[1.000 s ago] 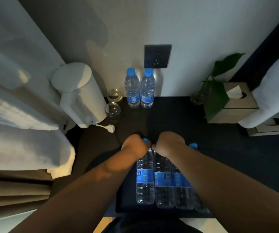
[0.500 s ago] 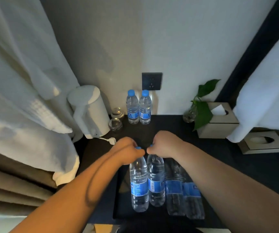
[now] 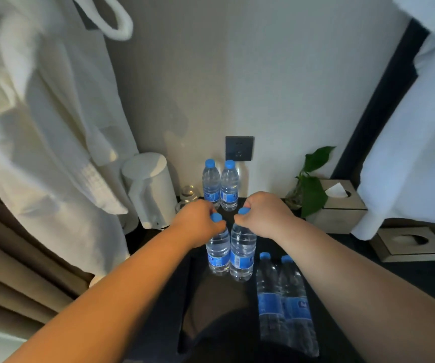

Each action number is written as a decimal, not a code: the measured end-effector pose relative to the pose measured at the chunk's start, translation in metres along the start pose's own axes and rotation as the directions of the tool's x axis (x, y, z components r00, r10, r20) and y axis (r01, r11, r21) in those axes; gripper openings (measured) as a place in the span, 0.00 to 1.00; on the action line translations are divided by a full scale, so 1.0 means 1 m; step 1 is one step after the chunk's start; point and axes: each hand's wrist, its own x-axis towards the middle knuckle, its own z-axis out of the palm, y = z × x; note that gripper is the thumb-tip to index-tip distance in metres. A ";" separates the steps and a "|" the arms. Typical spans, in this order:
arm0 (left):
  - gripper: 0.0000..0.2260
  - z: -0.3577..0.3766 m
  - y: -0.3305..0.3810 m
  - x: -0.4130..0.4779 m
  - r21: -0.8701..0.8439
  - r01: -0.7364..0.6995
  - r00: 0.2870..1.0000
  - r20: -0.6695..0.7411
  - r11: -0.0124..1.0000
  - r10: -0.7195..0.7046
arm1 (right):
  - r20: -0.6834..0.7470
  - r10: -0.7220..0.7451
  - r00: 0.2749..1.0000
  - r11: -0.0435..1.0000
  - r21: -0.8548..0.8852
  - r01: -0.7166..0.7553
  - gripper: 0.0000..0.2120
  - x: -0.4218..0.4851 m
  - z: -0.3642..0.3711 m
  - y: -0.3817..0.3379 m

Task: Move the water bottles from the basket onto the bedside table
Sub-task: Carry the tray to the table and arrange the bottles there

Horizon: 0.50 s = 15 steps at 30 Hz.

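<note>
My left hand (image 3: 198,221) grips the neck of a clear water bottle (image 3: 217,254) with a blue cap and label. My right hand (image 3: 263,216) grips the neck of a second such bottle (image 3: 242,256). Both bottles hang upright, side by side, over the far end of the dark basket (image 3: 185,297). Two more bottles (image 3: 285,305) lie in the basket on its right side. Another pair of bottles (image 3: 220,186) stands upright at the back of the dark bedside table (image 3: 342,247), against the wall.
A white kettle (image 3: 149,189) and a glass (image 3: 188,193) stand at the table's back left. A plant (image 3: 312,187) and two tissue boxes (image 3: 338,205) are at the right. White robes hang on both sides. A wall socket (image 3: 239,148) sits above the standing bottles.
Both hands have lifted their bottles up out of the basket and carried them forward toward the table. The camera has tilted up, showing more wall.
</note>
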 end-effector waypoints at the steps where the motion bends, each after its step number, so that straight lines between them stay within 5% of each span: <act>1: 0.11 -0.002 0.000 0.003 0.015 0.001 1.000 -0.020 1.000 0.000 | -0.029 0.000 1.000 1.000 0.001 0.000 0.12 0.002 -0.001 0.000; 15: 0.09 -0.018 -0.013 0.071 0.099 0.032 0.987 -0.159 0.995 -0.016 | -0.141 0.101 0.985 0.984 0.162 -0.077 0.04 0.071 -0.005 0.018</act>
